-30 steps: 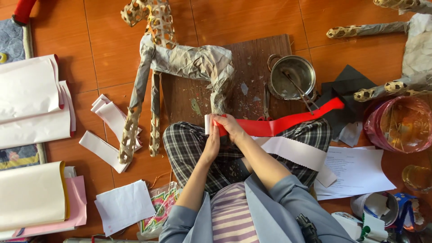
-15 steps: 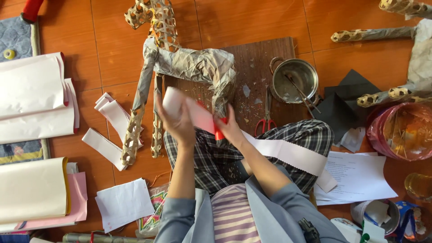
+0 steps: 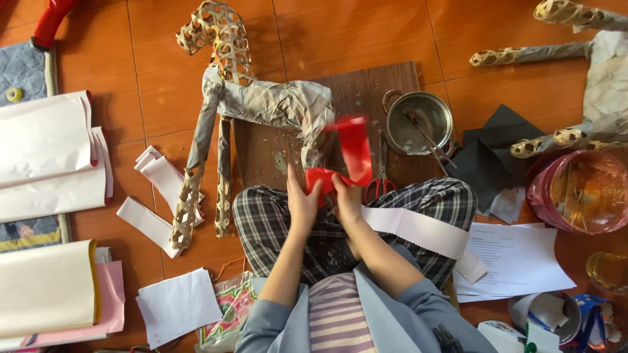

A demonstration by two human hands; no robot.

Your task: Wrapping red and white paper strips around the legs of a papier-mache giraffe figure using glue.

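Gripping red paper strip [image 3: 347, 157], metal pot [image 3: 418, 121] holding brush

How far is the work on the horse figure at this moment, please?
Done: the woven horse frame has paper over its body. In hand: left hand and right hand hold a red paper strip. Left: head and legs show bare weave; white strips lie unused.

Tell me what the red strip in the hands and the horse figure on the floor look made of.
Red strip: likely thin paper, matte; it curls and blurs in both hands. Horse figure: woven bamboo-like lattice, bare at head and legs, body covered in crinkled grey paper, probably glued on.
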